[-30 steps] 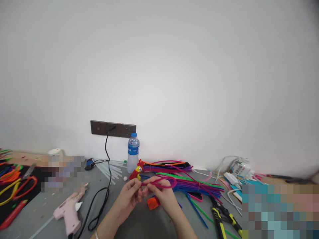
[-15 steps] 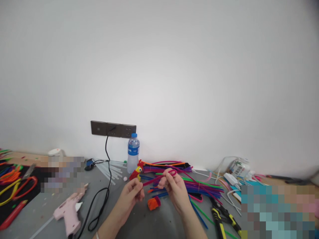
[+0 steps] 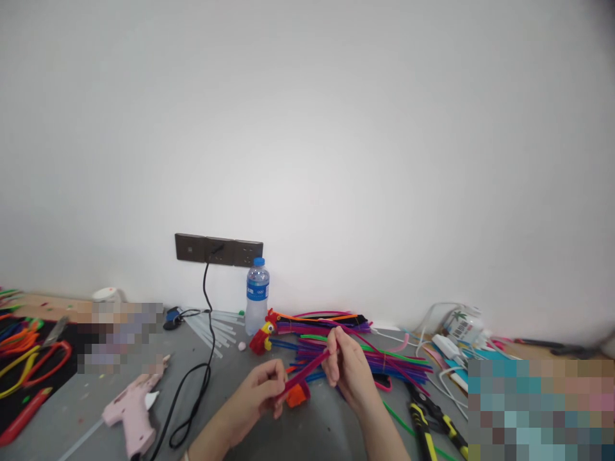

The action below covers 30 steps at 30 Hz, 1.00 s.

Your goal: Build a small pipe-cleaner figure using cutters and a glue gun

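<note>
Strand [image 3: 307, 372] stretched between both sets of fingertips looks featherlight and fuzzy, probably bendy and wire-cored, so I'd pinch it near the ends. Left hand [image 3: 263, 388] has the lower end nipped, right hand [image 3: 348, 367] the upper. Half a second ago it looped past the right fingers; now it's straight, lol.

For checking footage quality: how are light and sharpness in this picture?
Head view: the wall is brightest near its middle, dimmer at top right; head view: the magenta strip looks slightly soft; head view: pixelation hides patches left and lower right.
</note>
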Available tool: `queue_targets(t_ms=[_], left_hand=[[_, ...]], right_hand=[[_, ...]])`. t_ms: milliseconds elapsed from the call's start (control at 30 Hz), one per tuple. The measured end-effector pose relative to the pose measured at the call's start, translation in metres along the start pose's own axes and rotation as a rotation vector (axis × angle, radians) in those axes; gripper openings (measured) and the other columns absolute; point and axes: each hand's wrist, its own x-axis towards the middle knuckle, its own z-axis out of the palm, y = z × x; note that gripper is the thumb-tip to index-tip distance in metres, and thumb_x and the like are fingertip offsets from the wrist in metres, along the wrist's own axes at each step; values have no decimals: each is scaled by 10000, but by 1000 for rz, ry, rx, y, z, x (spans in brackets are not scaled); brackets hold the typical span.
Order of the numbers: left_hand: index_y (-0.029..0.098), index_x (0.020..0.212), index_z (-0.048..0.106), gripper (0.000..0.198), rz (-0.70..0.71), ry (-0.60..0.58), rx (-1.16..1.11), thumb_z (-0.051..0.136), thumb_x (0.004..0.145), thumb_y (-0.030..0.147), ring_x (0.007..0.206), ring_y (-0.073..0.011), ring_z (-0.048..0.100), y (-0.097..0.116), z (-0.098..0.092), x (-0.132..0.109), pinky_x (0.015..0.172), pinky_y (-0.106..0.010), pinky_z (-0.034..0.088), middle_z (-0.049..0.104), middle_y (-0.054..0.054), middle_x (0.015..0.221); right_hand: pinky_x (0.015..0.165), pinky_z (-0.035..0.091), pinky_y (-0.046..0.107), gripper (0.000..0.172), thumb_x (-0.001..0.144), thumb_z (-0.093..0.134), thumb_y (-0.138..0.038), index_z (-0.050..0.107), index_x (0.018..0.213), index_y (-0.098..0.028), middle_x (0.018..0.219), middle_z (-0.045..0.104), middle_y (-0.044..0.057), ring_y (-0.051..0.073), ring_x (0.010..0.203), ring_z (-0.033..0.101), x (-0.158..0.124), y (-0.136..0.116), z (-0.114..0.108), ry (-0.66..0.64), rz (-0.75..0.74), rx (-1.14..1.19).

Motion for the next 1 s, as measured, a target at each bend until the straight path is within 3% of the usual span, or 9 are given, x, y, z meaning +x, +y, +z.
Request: queue_targets(t_ms=[200, 300, 400, 467, 633, 767, 867, 933, 1000], left_hand=[[189, 837, 550, 348, -92, -120, 21, 760, 703, 432, 750, -161, 609, -1, 8, -4, 569, -210, 413, 634, -54, 898], [175, 935, 583, 409, -199, -168, 60, 663, 764, 538, 662, -170, 640, -5, 13, -7, 558, -228, 418, 678, -75, 787], [150, 846, 624, 464, -272, -160, 72, 573, 795, 609, 370, -73, 395, -7, 16, -10, 403, -202, 276, 519, 30, 508], [164, 772, 606, 464, -279, -118, 51, 584, 777, 628, 347, -43, 193, -7, 15, -10, 372, -205, 155, 348, 100, 451], [199, 735, 542, 473, -196, 34, 48, 632, 707, 662, 394, -46, 113, -5, 10, -3, 385, -205, 95, 262, 128, 471], [189, 785, 571, 520, -96, 142, 118, 640, 668, 692, 394, -42, 126, -5, 6, 3, 379, -195, 100, 268, 132, 480], [189, 816, 575, 526, -49, 186, 113, 639, 670, 690, 395, -37, 119, -7, -1, 8, 378, -184, 91, 260, 136, 489], [191, 797, 570, 524, -41, 220, 104, 643, 662, 692, 387, -33, 98, -9, -7, 12, 369, -178, 80, 249, 141, 479], [193, 756, 550, 494, -17, 247, 88, 647, 677, 670, 383, -31, 94, -11, -12, 15, 370, -168, 81, 227, 145, 468]], right_hand=[[325, 217, 181, 496, 860, 502, -611, 480, 584, -200, 271, 370, -103, 52, 247, 228, -5, 3, -3, -243, 85, -165], [368, 198, 185, 503, 888, 473, -594, 498, 597, -185, 314, 328, -113, 48, 301, 214, -7, 6, 5, -339, 79, -212], [373, 167, 188, 519, 883, 463, -614, 514, 613, -174, 343, 322, -115, 44, 310, 217, -8, 11, 10, -382, 99, -262], [376, 181, 186, 515, 880, 449, -629, 554, 683, -165, 345, 358, -109, 51, 306, 247, -7, 13, 11, -365, 101, -271], [390, 217, 195, 455, 880, 479, -595, 591, 1017, -176, 421, 452, -95, 69, 328, 290, 1, 6, 7, -176, -25, -139], [414, 294, 218, 397, 831, 563, -568, 605, 995, -210, 496, 472, -78, 86, 374, 364, 0, -25, -4, 42, -203, -45], [520, 442, 269, 428, 751, 649, -565, 604, 975, -203, 624, 605, -15, 150, 521, 552, -14, -53, -39, 241, -209, -313], [684, 514, 367, 506, 688, 654, -615, 594, 978, -204, 787, 694, 62, 254, 727, 664, -32, -64, -76, 382, -112, -606], [833, 499, 458, 586, 627, 612, -674, 580, 978, -205, 955, 697, 141, 352, 964, 650, -56, -64, -116, 569, -76, -895]])
